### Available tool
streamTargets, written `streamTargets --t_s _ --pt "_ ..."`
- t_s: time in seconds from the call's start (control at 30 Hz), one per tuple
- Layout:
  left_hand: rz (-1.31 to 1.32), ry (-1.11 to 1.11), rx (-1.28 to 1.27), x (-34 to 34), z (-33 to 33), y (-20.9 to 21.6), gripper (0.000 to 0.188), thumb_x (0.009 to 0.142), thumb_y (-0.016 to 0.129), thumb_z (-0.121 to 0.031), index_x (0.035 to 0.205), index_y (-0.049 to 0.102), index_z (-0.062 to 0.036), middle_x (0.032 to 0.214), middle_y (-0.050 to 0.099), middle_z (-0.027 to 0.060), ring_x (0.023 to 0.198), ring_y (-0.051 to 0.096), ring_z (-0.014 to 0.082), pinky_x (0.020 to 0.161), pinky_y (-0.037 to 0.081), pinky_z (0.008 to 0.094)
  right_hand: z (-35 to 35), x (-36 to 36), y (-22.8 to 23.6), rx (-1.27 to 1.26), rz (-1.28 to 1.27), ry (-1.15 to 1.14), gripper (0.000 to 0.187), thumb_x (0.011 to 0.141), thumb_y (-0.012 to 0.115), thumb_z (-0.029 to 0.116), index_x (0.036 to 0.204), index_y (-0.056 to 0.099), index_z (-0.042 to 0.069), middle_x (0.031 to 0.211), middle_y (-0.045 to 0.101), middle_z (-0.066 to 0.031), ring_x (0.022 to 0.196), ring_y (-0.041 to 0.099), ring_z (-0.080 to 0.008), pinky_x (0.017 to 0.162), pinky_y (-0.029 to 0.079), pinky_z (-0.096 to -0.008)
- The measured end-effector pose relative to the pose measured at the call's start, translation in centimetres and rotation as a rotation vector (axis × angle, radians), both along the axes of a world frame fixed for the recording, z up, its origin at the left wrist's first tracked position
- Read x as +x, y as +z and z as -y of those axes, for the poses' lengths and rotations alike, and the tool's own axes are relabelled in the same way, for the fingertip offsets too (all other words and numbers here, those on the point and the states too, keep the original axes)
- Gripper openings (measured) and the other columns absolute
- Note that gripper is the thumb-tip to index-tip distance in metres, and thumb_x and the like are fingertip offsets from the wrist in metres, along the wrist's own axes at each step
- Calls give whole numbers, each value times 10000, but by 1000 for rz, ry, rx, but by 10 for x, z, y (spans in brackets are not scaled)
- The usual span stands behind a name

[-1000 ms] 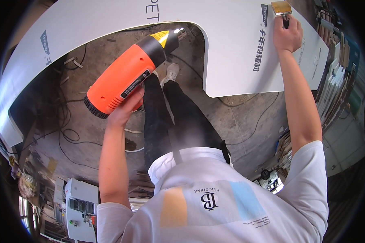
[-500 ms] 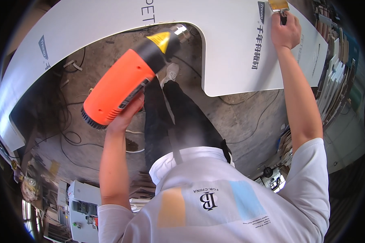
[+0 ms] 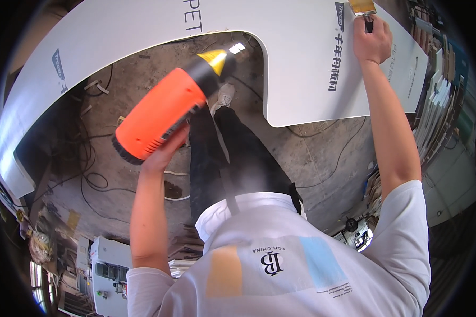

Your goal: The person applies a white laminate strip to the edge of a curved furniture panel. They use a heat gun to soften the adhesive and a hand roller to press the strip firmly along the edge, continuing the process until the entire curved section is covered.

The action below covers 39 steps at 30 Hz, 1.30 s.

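Note:
My left hand [image 3: 166, 150] is wrapped around the grip of an orange-and-black heat gun [image 3: 158, 113]. Its metal nozzle [image 3: 237, 48] points up and to the right, just short of the inner edge of a large curved white panel [image 3: 301, 68]. Over on the panel's right part, my right hand [image 3: 373, 42] is closed on the dark handle of a small hand roller [image 3: 362, 7]. The roller's yellowish cylinder sits in a metal frame at the top edge of the view, partly cut off. Whether it touches the panel I cannot tell.
Dark cables [image 3: 98, 182] lie looped on the concrete floor [image 3: 322, 153] at the left. Stacked boards [image 3: 439, 105] stand along the right side. A white machine [image 3: 111, 264] is at the lower left. My shoe [image 3: 226, 95] is beneath the panel's cut-out.
The heat gun has tilted a little, its nozzle lower and slightly to the right. My right hand and the hand roller have hardly moved.

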<state>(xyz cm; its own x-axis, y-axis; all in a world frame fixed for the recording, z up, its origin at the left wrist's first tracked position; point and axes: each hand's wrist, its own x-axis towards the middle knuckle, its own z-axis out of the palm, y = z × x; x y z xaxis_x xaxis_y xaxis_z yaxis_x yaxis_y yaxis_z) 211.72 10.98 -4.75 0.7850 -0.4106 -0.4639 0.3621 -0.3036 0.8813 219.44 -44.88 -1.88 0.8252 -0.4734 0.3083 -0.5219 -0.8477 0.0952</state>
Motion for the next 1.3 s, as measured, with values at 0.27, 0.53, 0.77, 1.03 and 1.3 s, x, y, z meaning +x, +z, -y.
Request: streamTargets --t_s 0.27,0.53,0.77,1.03,1.3 --pt "-204 99 -59 4 5 1 374 858 830 -75 1209 702 -58 1069 735 25 981 693 157 871 550 316 -11 0 4 33 18 -8 461 893 601 520 1224 691 212 1303 652 16 1243 583 -265 1041 472 -421" --pt "-160 121 -138 0 5 3 354 859 831 -77 1187 698 -58 1033 733 31 923 702 155 818 558 295 -8 3 3 40 7 -6 477 878 598 536 1230 685 226 1309 643 24 1245 566 -242 1033 478 -416" --pt "-161 115 -167 2 10 10 413 855 828 -56 1245 691 -63 1101 748 45 1011 709 171 911 557 312 -9 1 5 24 -7 -8 463 902 595 520 1227 683 203 1310 647 10 1254 574 -276 1048 470 -418" --pt "-197 153 -189 3 16 12 400 845 829 -40 1224 700 -50 1096 746 41 1017 704 176 915 555 316 -9 2 5 36 8 -4 475 895 596 517 1229 684 191 1307 647 9 1253 575 -276 1044 471 -417" --pt "-195 139 -88 -5 7 -2 403 842 853 -99 1215 706 -57 1101 744 39 1035 699 169 925 545 309 -12 2 5 38 10 -8 477 890 599 511 1236 685 194 1302 651 9 1249 577 -272 1050 466 -415"
